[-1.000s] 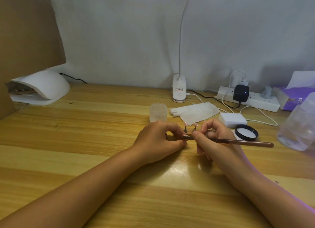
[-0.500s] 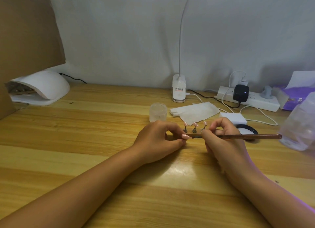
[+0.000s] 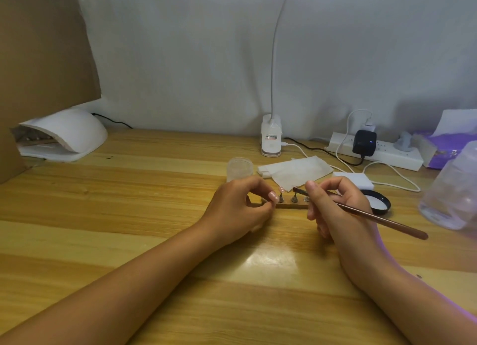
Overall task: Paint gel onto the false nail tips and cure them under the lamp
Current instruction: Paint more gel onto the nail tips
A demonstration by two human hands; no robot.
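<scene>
Wooden table (image 3: 129,215), centre: the left hand (image 3: 240,205) pinches the left end of a dark holder strip (image 3: 291,206) carrying small stands with false nail tips (image 3: 281,189). The right hand (image 3: 333,205) grips a slim brush (image 3: 374,217), its bristles apparently just above one stand. A white curing lamp (image 3: 69,133) stands at the far left corner.

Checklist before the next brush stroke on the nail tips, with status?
1. Holder bar steadied: left hand pinches its left end. Ok.
2. Brush gripped: right hand holds it, bristles beside the nail tips. Ok.
3. Gel on the bristles: too small to see. Cannot tell.
4. Which tips are already coated: cannot tell.
5. Curing lamp at the table's far left, slot free: cannot tell.
</scene>
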